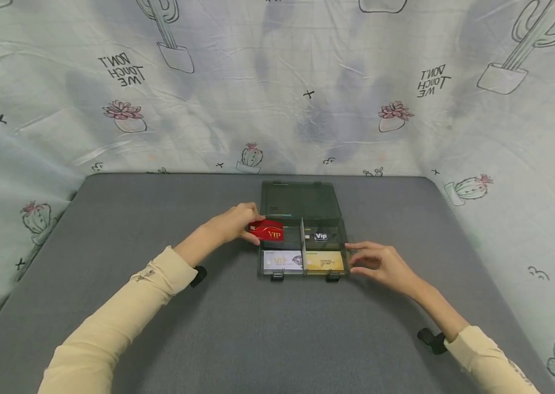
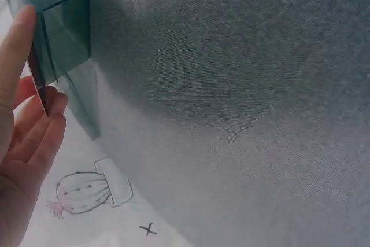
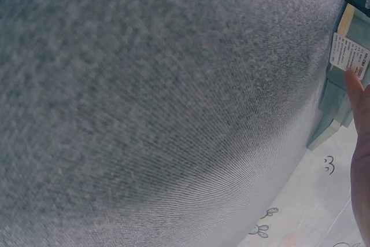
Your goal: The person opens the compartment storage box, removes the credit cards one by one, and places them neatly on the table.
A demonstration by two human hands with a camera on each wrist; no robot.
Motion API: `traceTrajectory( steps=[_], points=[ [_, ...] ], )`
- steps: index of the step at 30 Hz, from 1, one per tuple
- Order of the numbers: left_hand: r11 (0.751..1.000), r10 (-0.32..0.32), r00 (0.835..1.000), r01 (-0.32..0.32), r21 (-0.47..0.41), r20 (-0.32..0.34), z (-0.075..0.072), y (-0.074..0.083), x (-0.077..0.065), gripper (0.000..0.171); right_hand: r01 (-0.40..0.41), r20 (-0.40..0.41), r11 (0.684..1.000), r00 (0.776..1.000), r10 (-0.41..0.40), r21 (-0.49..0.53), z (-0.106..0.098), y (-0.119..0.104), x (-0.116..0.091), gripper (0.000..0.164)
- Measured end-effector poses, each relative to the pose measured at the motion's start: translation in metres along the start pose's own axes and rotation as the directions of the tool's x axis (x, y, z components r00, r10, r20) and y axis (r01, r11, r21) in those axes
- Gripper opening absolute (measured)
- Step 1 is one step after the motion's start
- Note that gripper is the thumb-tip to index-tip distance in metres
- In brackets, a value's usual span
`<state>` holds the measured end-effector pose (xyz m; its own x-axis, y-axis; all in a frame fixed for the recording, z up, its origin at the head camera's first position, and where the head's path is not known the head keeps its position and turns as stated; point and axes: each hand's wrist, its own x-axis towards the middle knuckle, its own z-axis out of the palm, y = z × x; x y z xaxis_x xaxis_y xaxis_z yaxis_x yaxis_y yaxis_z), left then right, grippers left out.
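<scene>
My left hand [image 1: 239, 221] pinches a red VIP card [image 1: 269, 230] by its left end, thumb in front and fingers behind. The card hangs over the back left compartment of a dark translucent box [image 1: 260, 268]. In the left wrist view that card [image 2: 39, 88] shows edge-on at the box's side. A black VIP card [image 1: 321, 237] lies in the back right compartment, a white card [image 1: 282, 260] in the front left and a gold card [image 1: 325, 261] in the front right. My right hand [image 1: 381, 265] touches the box's right side with fingertips, by a white label [image 3: 349, 55].
The box's lid [image 1: 301, 200] lies folded back behind it, and two dark latches [image 1: 277, 277] stick out at the front. Grey cloth covers the table [image 1: 277, 339]. A white curtain [image 1: 277, 82] with cactus drawings hangs behind and at both sides.
</scene>
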<state>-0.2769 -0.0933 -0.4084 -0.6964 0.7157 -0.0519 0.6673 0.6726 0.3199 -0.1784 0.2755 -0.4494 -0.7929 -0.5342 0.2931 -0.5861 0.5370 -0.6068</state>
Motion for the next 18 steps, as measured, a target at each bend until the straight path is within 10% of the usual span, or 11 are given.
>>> traceTrajectory(
  steps=[18],
  points=[
    [0.932,-0.026,0.942,-0.098,-0.349,-0.335,0.008,-0.046,-0.027,0.053,0.004,-0.005,1.0,1.0,-0.004,0.001,0.002,0.001,-0.002,0.021]
  ],
)
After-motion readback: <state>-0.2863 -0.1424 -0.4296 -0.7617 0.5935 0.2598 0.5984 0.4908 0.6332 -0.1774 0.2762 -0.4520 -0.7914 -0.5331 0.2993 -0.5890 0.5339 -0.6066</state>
